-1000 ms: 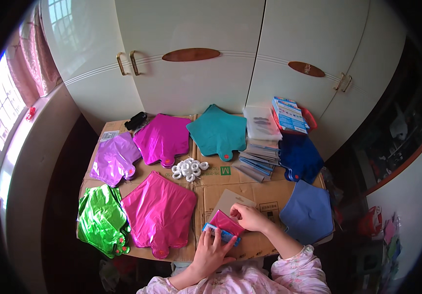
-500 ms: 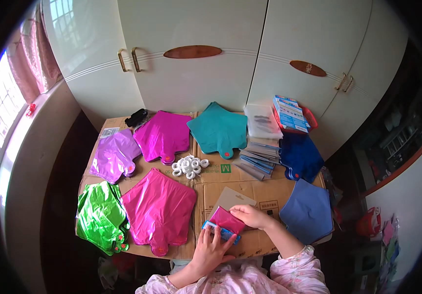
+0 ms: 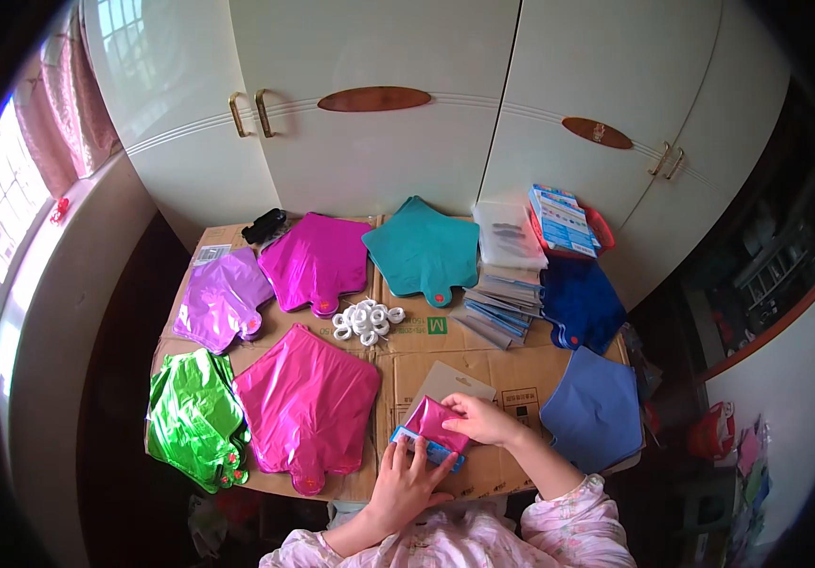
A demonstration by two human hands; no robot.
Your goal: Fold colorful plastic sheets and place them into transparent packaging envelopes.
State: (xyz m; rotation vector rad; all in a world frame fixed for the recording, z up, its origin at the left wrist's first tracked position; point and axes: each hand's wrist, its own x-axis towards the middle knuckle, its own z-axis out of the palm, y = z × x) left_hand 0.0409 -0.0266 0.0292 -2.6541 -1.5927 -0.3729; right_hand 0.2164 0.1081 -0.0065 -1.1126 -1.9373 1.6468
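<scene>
The left hand covers part of the folded pink balloon; the small white rings are too small to count.

Glossy foil balloons, matt cardboard tabletop, smooth lacquered cupboard doors.

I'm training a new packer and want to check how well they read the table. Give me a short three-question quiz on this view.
1. True or false: the folded magenta foil balloon is held by both hands.
2. Which lies nearest the left hand: A) green foil balloon, B) large pink foil balloon, C) teal foil balloon?
3. What sits between the magenta and teal balloons at the table's middle?

Key: 1 true; 2 B; 3 a pile of white ribbon rolls.
</scene>
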